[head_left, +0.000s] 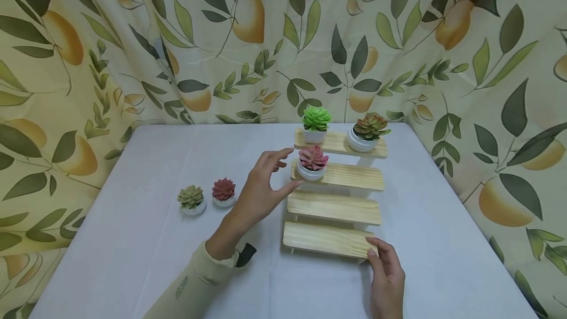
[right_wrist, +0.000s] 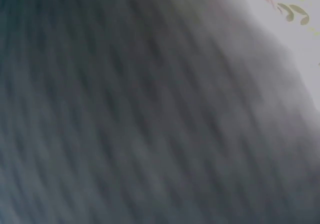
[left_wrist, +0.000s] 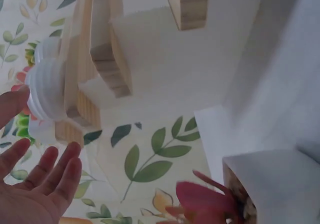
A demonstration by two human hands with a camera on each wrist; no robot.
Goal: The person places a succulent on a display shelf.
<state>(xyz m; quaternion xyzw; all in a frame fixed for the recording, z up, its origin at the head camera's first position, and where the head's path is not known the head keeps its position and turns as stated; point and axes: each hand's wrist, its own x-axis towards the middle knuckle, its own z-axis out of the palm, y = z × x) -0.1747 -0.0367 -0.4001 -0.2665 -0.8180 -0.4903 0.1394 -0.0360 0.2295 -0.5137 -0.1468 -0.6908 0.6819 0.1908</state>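
Observation:
A pink potted succulent stands at the left end of the second-highest board of a wooden stepped stand. My left hand is beside it, thumb and fingers spread around its left side. In the left wrist view the thumb is close to the white ribbed pot; whether it touches cannot be told. My right hand pinches the right end of the lowest board, thumb at its front edge. A bright green succulent and a brownish-green succulent stand on the top board.
Left of the stand, a pale green succulent and a dark red succulent in white pots stand on the white-covered table. A leaf-and-fruit patterned curtain hangs behind. Grey, blurred material fills most of the right wrist view.

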